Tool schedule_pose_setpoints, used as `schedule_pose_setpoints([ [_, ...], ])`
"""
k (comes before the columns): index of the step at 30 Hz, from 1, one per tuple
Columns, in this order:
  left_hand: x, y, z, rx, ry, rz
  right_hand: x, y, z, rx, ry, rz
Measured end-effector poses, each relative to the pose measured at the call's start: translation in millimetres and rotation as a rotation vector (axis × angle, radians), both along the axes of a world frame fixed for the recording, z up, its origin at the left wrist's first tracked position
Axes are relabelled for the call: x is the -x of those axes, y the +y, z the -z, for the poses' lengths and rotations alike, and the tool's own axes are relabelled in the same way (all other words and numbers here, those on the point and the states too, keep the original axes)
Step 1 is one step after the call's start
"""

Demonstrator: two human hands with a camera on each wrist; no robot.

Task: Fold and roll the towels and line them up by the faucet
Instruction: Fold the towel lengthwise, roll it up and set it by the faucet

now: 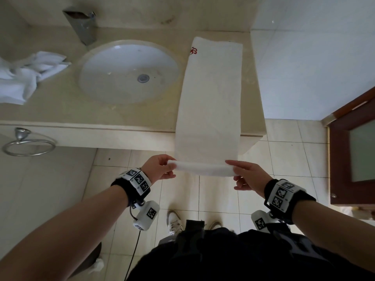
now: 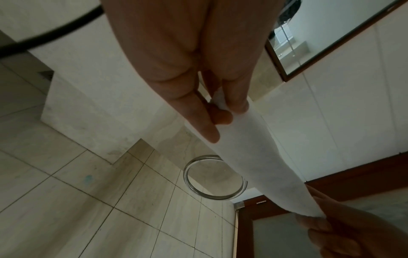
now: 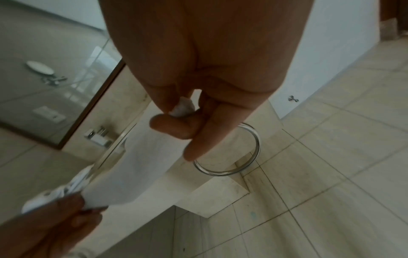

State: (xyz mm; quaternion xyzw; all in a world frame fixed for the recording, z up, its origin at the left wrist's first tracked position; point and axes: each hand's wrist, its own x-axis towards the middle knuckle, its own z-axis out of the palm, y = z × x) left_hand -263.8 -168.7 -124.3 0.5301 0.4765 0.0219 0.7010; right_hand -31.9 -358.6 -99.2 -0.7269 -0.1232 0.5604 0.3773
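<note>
A long white towel [image 1: 211, 94], folded into a narrow strip with a red mark at its far end, lies on the counter right of the sink and hangs over the front edge. Its near end is turned into a small roll [image 1: 203, 169]. My left hand [image 1: 162, 169] pinches the roll's left end, and my right hand [image 1: 242, 175] pinches its right end. The left wrist view shows the left hand's fingers [image 2: 209, 113] pinching the towel [image 2: 253, 157]. From the right wrist, that hand's fingertips [image 3: 176, 125] grip the towel's corner [image 3: 183, 108]. A chrome faucet [image 1: 81, 25] stands behind the sink.
A crumpled white towel [image 1: 26, 76] lies on the counter left of the round sink [image 1: 121, 86]. A chrome towel ring [image 1: 28, 145] hangs below the counter's front edge. A wooden door [image 1: 353, 155] stands at the right. Tiled floor lies below.
</note>
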Motion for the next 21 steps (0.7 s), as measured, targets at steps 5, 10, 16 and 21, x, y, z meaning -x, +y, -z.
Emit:
schedule_pose_setpoints([
  [5, 4.1, 2.9, 1.9, -0.010, 0.040, -0.002, -0.6, 1.0, 3.6, 0.008, -0.051, -0.082],
  [10, 0.2, 3.2, 3.1, 0.020, 0.057, 0.004, 1.2, 5.4, 6.8, 0.045, -0.063, -0.118],
  [16, -7.6, 2.3, 0.8, 0.136, 0.096, -0.051, -1.2, 11.9, 11.6, 0.113, 0.011, 0.109],
  [21, -11.3, 4.5, -2.3, 0.209, 0.087, -0.184, 0.5, 18.6, 7.5, 0.060, 0.052, 0.234],
])
